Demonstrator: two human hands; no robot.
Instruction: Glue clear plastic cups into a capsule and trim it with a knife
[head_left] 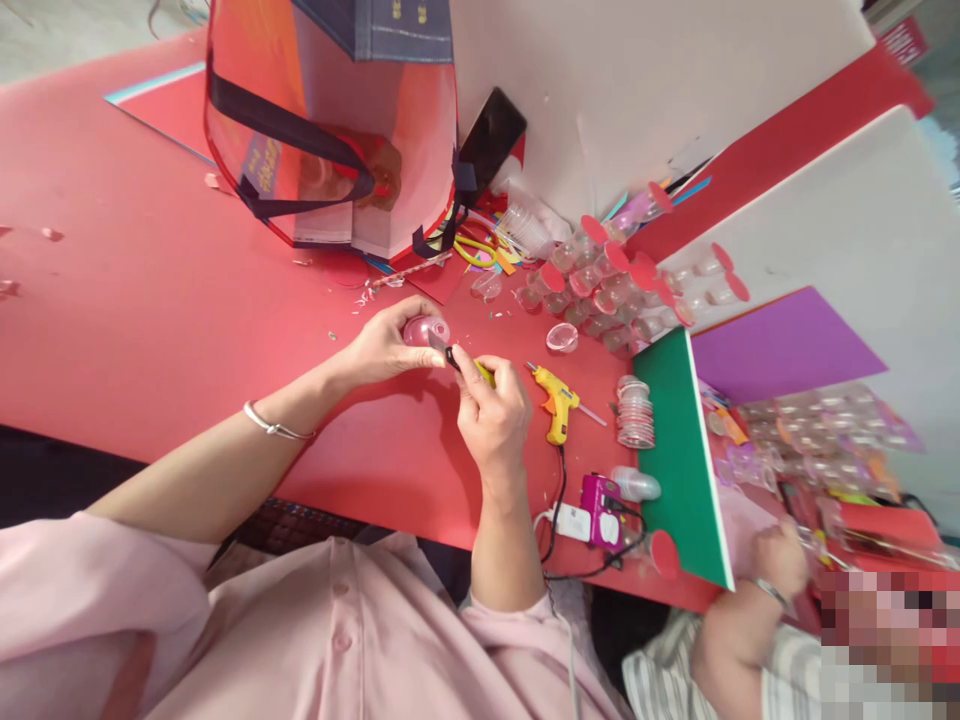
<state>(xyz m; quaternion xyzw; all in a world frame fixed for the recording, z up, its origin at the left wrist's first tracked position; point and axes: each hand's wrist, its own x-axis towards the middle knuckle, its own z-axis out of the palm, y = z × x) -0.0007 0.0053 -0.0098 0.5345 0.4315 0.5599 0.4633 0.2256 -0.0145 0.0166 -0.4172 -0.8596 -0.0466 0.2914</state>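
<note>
- On the red worktop (150, 320), centre of view: small pink dome-shaped capsule (426, 331), clear plastic by the look of it, resting on or just above the surface.
- Left hand (382, 345) closed around capsule from the near side, fingers cupping it.
- Right hand (491, 410) closed on a yellow-handled cutter (469, 365); blade tip touching capsule's right edge.
- Handling, judged: v. light, thin-walled, stiff but crackable; smooth, round, so prob. slippery. Best held round the widest part, not pinched at the rim.
- Capsule sits between both hands, right hand just beside it.
- Nearby: yellow glue gun (556, 400) right of the hands; heap of similar capsules (600, 290) beyond.
- Another person's hand (780, 560) at far right, well apart.
</note>
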